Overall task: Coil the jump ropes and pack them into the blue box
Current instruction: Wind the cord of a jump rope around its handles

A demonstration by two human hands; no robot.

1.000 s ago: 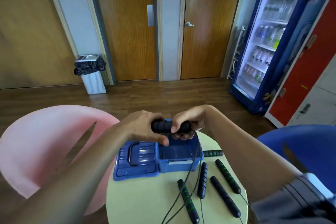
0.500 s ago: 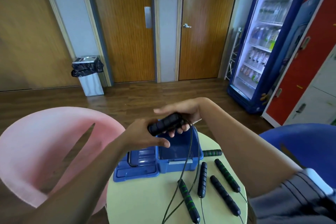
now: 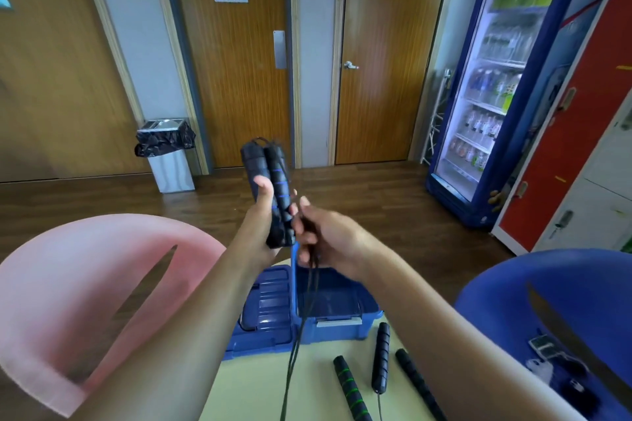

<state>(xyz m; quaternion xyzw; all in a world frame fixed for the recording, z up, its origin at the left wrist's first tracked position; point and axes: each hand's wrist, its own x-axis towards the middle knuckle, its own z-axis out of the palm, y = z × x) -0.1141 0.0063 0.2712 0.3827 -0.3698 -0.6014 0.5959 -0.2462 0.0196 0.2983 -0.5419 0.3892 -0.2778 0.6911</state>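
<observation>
A pale yellow round tabletop [image 3: 260,386] carries an open blue box [image 3: 338,325]. The box lid [image 3: 263,318] lies flat beside it. Three black rope handles [image 3: 381,357] lie near the box. Thin black cords [image 3: 290,372] run across the top.

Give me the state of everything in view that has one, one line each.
Left hand: shut on two handles, held upright.
Right hand: pinching the cord, which hangs down.
Box: open, looks empty.
Lid: off, beside box.
Spare handles: loose on table.
Fridge: shut.
</observation>
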